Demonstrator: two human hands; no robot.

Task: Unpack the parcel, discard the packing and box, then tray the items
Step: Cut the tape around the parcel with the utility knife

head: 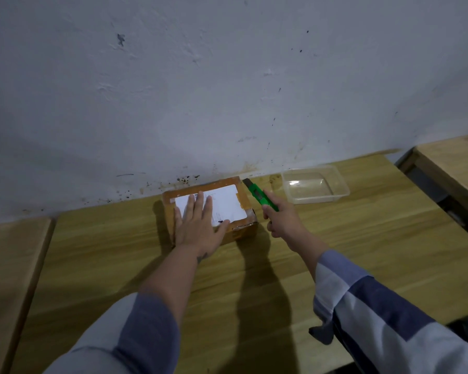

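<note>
I see the box [210,209] lying flat on the wooden table [362,238], close to the wall [227,76], and I take it as my landmark. It is closed, with brown tape round the edges of its top. My left hand [200,225] lies palm down on the near left part of the box top, fingers straight and spread wide, thumb pointing toward the box's right side. The fingertips cover part of the white label [222,202] stuck on the top.

My right hand [281,221] is just beside the box's right edge, not touching it as far as I can tell. Its fingers are curled tight round the handle of a green knife [260,197], which points away from me along the right side of the box toward its far right corner. The dark tip sits near that corner; I cannot tell whether it touches the cardboard or tape.

To the right of the box, past the knife and well apart from both hands, stands 1 clear plastic tray [315,187], open side up.

The label carries a small barcode and a few faint printed lines beside my left fingers, plus a dark mark near the thumb. All of it is too small and blurred for me to read; I can make out no brand.
</note>
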